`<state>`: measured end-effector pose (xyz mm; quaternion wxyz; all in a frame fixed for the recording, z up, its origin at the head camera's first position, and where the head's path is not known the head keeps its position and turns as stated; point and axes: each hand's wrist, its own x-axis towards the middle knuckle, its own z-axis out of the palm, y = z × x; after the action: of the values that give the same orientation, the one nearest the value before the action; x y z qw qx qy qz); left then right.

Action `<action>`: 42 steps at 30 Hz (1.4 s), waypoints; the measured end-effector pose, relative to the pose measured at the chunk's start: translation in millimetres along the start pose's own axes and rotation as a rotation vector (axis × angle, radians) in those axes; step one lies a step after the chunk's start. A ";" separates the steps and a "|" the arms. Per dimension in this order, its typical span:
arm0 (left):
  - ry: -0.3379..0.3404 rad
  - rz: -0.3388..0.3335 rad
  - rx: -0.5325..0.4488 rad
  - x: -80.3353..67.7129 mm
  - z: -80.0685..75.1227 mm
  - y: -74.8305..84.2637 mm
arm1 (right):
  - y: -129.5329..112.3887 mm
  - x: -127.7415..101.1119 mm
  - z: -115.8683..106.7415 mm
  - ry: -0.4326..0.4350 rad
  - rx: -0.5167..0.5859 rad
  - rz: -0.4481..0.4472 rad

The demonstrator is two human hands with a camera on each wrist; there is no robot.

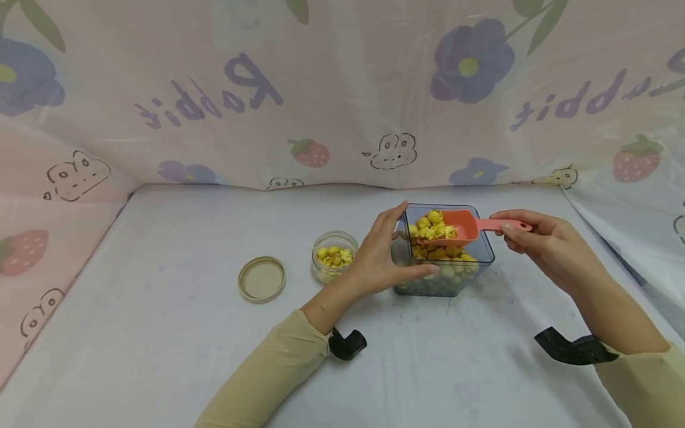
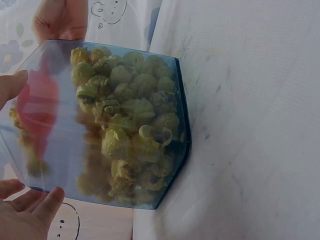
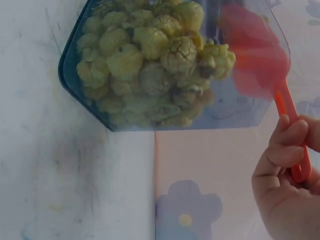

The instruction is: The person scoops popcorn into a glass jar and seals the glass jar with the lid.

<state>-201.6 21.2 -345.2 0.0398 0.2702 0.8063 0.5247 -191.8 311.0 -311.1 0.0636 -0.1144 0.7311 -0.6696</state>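
Head view: the left hand wraps the left side of a blue-tinted box of popcorn standing on the white table, right of centre; fingers curl over the far rim, the thumb lies along the near wall. The right hand pinches the handle of a pink scoop, which sits loaded with popcorn over the box's open top. Left of the box, just beside the left hand, stands a small glass jar with some popcorn in it, and further left its tan lid lies flat, apart from the jar.

Left wrist view: fingertips and thumb press opposite edges of the box, clamped on it; the scoop shows red through the wall.

Right wrist view: thumb and curled fingers close tight on the scoop handle, beside the box.
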 end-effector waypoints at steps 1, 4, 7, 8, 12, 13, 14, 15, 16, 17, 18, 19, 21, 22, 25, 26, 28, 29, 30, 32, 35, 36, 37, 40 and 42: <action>0.000 0.001 -0.001 0.1 -0.2 0.3 | 0.2 -0.7 -1.0 -0.002 0.018 -0.008; 0.000 0.004 -0.008 0.4 -0.6 0.8 | 1.5 -1.7 -4.4 -0.023 0.098 -0.032; 0.000 0.003 -0.011 0.7 -1.2 1.2 | 3.0 -1.8 -6.4 -0.032 0.138 -0.046; -0.001 0.003 -0.012 0.8 -1.2 1.1 | 3.5 -1.9 -6.9 -0.032 0.152 -0.046; -0.005 0.003 -0.008 1.0 -1.4 1.0 | 4.3 -2.1 -7.1 -0.038 0.191 -0.051; -0.007 0.005 -0.007 1.0 -1.6 1.1 | 4.4 -2.0 -6.9 -0.038 0.201 -0.052; -0.007 0.006 -0.005 1.1 -1.7 1.0 | 4.2 -1.8 -6.7 -0.041 0.208 -0.055; -0.007 0.006 -0.004 0.9 -2.0 1.2 | 4.0 -1.6 -6.4 -0.044 0.216 -0.058; -0.007 0.007 -0.003 0.8 -2.3 1.1 | 3.8 -1.4 -6.0 -0.046 0.223 -0.062; -0.006 0.007 -0.004 0.7 -2.5 1.0 | 3.6 -1.1 -5.7 -0.046 0.230 -0.064; -0.007 0.005 -0.003 0.6 -2.7 0.8 | 3.3 -0.9 -5.2 -0.045 0.235 -0.065; -0.008 0.004 -0.001 0.4 -2.9 0.5 | 3.0 -0.9 -4.8 -0.045 0.240 -0.067; -0.015 -0.008 0.012 -0.5 -3.5 0.4 | 1.7 -1.0 -3.5 -0.047 0.257 -0.070; -0.020 -0.014 0.022 -0.9 -4.0 0.2 | 0.7 -1.1 -2.6 -0.048 0.258 -0.073; -0.031 -0.035 0.068 -3.1 -7.4 -0.5 | -2.7 -1.1 0.3 -0.064 0.253 -0.086; -0.033 -0.044 0.082 -4.2 -9.1 -0.6 | -3.9 -0.6 1.5 -0.072 0.256 -0.091; -0.033 -0.051 0.103 -6.3 -13.0 -1.5 | -6.2 0.3 3.9 -0.079 0.258 -0.097; -0.033 -0.052 0.108 -7.6 -15.1 -1.8 | -7.1 0.8 5.0 -0.083 0.264 -0.099; -0.032 -0.052 0.113 -9.0 -17.2 -2.0 | -8.2 1.4 6.2 -0.082 0.273 -0.096; -0.030 -0.043 0.128 -12.5 -21.1 -2.5 | -10.3 2.4 8.4 -0.076 0.283 -0.091; -0.018 -0.007 0.156 -18.4 -26.4 -3.7 | -13.8 3.9 12.0 -0.071 0.270 -0.086; -0.011 0.006 0.175 -20.4 -28.1 -4.5 | -15.1 4.5 13.4 -0.073 0.267 -0.086; -0.003 0.017 0.190 -22.5 -29.8 -5.2 | -16.4 5.2 14.7 -0.079 0.252 -0.088; 0.020 0.045 0.231 -27.4 -34.7 -8.4 | -20.2 6.7 19.2 -0.103 0.211 -0.102; 0.031 0.048 0.254 -30.2 -38.1 -10.7 | -22.3 7.3 22.0 -0.110 0.183 -0.108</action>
<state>-193.4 -27.9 -344.1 -0.0198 0.2840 0.8601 0.4233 -191.6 286.3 -290.7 0.0775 -0.1838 0.6553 -0.7286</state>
